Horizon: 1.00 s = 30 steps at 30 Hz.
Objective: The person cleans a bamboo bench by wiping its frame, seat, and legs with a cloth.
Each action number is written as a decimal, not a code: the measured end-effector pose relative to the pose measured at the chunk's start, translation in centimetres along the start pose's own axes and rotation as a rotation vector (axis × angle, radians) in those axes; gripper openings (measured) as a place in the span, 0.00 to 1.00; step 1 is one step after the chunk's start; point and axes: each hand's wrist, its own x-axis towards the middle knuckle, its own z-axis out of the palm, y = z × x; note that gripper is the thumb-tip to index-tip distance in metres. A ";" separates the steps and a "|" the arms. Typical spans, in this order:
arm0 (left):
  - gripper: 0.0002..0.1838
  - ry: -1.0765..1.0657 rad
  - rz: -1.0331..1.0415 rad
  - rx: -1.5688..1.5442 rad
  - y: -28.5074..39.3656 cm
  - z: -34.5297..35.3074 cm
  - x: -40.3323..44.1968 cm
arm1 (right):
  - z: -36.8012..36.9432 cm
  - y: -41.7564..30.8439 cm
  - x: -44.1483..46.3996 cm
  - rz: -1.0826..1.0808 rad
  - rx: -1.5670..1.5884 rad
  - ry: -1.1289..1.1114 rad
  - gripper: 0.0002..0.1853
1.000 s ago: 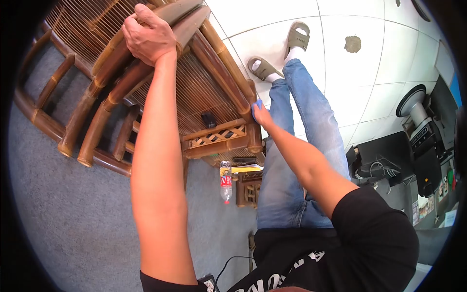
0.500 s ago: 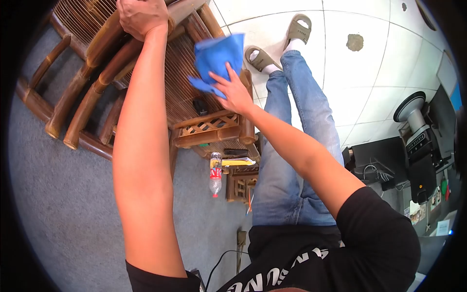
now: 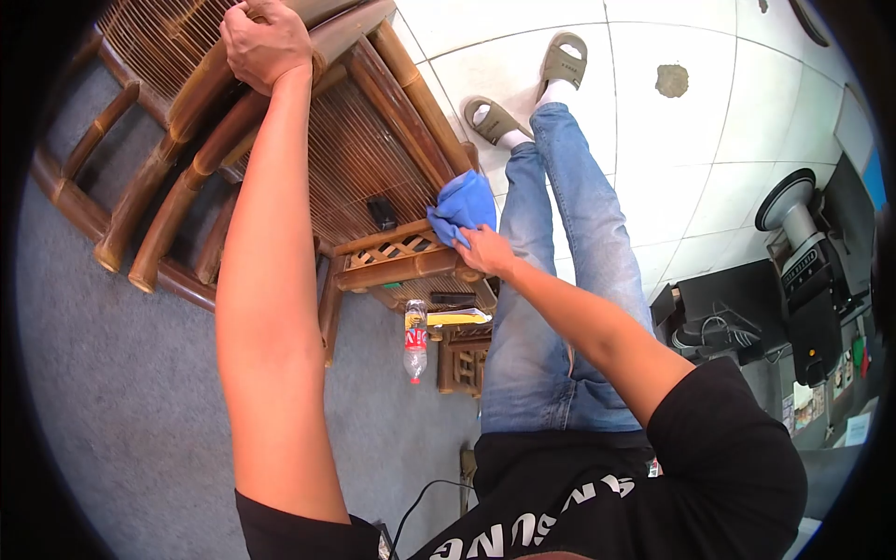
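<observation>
At the top left, my left hand (image 3: pixel 268 45) is closed around a thick pole of the brown bamboo chair (image 3: pixel 191 103); part of its fingers is hidden behind the hand. My right hand (image 3: pixel 486 250) holds a crumpled blue cloth (image 3: pixel 462 205) against the corner of a bamboo table (image 3: pixel 327 168) with a slatted top and a lattice side panel. A small black object (image 3: pixel 381 213) lies on the slats, left of the cloth.
A plastic bottle with a red label (image 3: pixel 415 341) and a yellow packet (image 3: pixel 457 318) are below the table's side. Bamboo legs jut out at left. At right stand a black machine with a round grey top (image 3: pixel 801 252) and tangled cables (image 3: pixel 714 329). My slippers (image 3: pixel 563 61) are on white tiles.
My right hand has moved down and slightly right, taking the cloth from above the slatted top to the corner of the frame. My left hand keeps its hold.
</observation>
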 end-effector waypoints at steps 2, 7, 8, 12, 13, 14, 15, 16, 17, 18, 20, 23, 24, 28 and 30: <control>0.36 -0.009 0.022 -0.010 -0.2 0.1 0.1 | 4.2 3.8 0.4 -0.242 -0.076 0.164 0.24; 0.36 -0.022 0.009 -0.018 0.0 -0.1 0.0 | 0.7 1.4 2.1 -0.171 -0.340 -0.004 0.25; 0.36 -0.031 0.006 -0.008 -0.1 -0.3 -0.3 | 0.4 0.3 1.8 -0.134 -0.391 -0.089 0.24; 0.37 -0.008 0.005 -0.022 0.0 0.1 0.1 | 1.8 -0.3 -0.1 -0.118 -0.309 -0.046 0.25; 0.37 -0.012 0.008 -0.022 -0.1 -0.1 0.1 | 1.4 -0.4 -0.6 -0.083 -0.227 -0.084 0.26; 0.37 -0.017 0.011 -0.021 -0.1 -0.1 0.0 | 0.8 -0.2 -1.2 -0.020 -0.145 -0.172 0.26; 0.37 -0.026 0.000 -0.019 0.0 -0.2 0.0 | -1.4 -1.2 -2.1 0.039 -0.064 -0.257 0.26; 0.37 -0.031 -0.012 -0.017 0.2 -0.2 0.0 | -3.6 -1.9 -2.7 0.097 0.014 -0.341 0.27; 0.37 -0.039 -0.025 -0.012 0.2 -0.2 0.0 | -5.6 -2.0 -2.8 0.105 0.064 -0.313 0.27; 0.37 -0.028 -0.008 -0.020 0.2 -0.2 -0.1 | -7.7 -1.8 -2.4 0.116 0.117 -0.291 0.27; 0.37 -0.013 0.025 -0.029 0.1 -0.2 -0.1 | -9.6 0.0 -0.9 0.192 0.423 -0.151 0.27; 0.36 -0.004 0.015 -0.009 0.0 0.0 0.1 | -11.3 0.3 2.9 0.208 0.898 0.018 0.30; 0.36 -0.004 0.008 -0.001 0.0 0.1 0.0 | -11.1 -0.1 4.1 0.176 0.893 0.086 0.32; 0.31 0.015 0.071 -0.026 0.1 0.2 0.2 | -4.6 0.9 8.4 0.140 0.713 0.118 0.38; 0.32 -0.024 0.057 -0.004 0.2 0.0 0.3 | -0.7 1.0 6.9 0.250 0.633 0.234 0.40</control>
